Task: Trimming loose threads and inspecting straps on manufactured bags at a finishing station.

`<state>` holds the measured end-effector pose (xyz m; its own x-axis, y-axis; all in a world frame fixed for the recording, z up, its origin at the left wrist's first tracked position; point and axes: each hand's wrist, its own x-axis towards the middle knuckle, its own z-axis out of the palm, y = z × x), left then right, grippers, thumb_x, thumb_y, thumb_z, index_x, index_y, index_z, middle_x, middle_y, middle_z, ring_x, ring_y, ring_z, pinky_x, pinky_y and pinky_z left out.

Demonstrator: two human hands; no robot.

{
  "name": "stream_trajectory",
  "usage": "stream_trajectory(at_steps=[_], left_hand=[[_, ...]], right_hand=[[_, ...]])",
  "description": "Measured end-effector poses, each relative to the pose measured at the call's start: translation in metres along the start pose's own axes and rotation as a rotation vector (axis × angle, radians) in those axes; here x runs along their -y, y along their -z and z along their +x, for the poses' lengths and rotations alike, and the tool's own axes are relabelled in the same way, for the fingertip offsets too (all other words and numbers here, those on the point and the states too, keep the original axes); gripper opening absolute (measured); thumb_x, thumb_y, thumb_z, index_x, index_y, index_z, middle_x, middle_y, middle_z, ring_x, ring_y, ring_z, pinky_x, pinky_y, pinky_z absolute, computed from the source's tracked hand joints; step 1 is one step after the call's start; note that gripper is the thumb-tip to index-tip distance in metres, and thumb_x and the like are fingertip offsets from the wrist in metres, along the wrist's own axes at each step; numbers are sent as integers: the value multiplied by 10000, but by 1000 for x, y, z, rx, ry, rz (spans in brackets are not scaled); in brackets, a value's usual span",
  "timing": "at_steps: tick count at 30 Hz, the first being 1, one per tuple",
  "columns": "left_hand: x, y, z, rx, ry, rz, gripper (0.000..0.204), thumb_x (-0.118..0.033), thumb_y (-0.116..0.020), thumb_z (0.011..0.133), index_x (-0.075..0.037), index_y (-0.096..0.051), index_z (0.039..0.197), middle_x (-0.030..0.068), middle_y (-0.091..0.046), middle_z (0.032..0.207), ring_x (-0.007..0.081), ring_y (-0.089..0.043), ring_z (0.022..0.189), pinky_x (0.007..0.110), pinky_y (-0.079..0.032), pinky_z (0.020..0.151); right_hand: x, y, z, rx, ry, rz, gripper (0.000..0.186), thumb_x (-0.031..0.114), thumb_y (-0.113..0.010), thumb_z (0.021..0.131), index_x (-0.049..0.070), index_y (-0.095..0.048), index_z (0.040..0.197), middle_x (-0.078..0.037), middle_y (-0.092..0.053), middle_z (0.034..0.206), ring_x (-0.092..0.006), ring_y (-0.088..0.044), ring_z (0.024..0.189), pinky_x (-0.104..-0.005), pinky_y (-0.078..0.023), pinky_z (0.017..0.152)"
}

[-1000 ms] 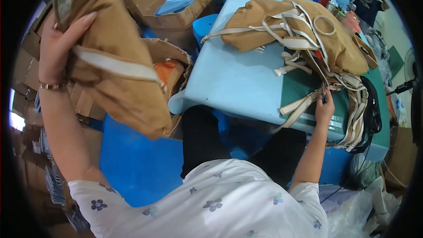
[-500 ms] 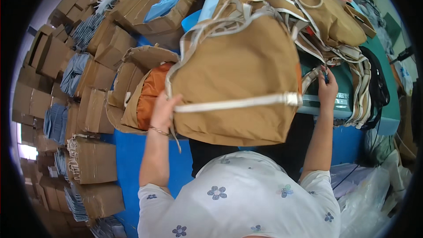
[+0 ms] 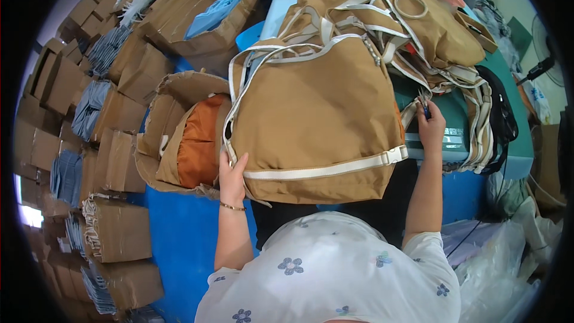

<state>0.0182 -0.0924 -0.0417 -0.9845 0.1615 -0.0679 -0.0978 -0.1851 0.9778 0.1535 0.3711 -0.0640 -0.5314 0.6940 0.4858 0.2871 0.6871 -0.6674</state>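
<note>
A tan backpack with white straps lies over the table's near edge in front of me. My left hand grips its lower left edge, thumb on the front beside the white strap with its white buckle. Right of the bag, my right hand is closed round small thread snips, whose blades point away from me. A strap end lies close to the snips. More tan bags with white trim are heaped behind.
On my left stands an opened carton holding a tan and orange bag. Further left, cartons with folded grey-blue pieces are stacked. A black bag hangs at the table's right edge, and clear plastic lies below.
The backpack has settled lower and flatter toward me. My left hand has shifted slightly down and right along its edge. My right hand still holds the snips.
</note>
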Motion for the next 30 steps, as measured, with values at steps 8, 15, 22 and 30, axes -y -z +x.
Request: stream_trajectory(at_steps=[8,15,22,30], left_hand=[[22,14,-23,-14,-52,92,600,53,-572,860,-6,-329,1405,87,-437,1369,174,-433,1238,304,-328,1048],[35,28,-43,-85,-57,197,592,27,-611,850,2,-350,1381,89,-454,1341,179,-455,1204,302,-353,1022],[43,74,-47,-282,-113,249,442,65,-603,815,15,-483,1237,92,-538,1220,172,-517,1112,306,-414,964],[5,96,-6,-340,-263,237,428,113,-550,820,19,-482,1231,97,-542,1213,181,-529,1106,296,-419,958]], right_hand=[[59,0,-9,-29,-86,654,176,120,-577,932,18,-641,1061,-14,-650,894,-73,-595,835,-210,-460,745],[127,-25,-35,188,21,462,203,92,-684,828,24,-587,994,-86,-638,1074,-66,-532,754,-214,-427,652],[137,-33,-109,288,-148,810,151,9,-665,824,43,-526,870,-27,-637,828,-42,-518,678,-204,-424,609],[136,-15,-151,558,-238,861,253,-45,-680,786,67,-455,821,-44,-604,887,-41,-507,721,-189,-406,617]])
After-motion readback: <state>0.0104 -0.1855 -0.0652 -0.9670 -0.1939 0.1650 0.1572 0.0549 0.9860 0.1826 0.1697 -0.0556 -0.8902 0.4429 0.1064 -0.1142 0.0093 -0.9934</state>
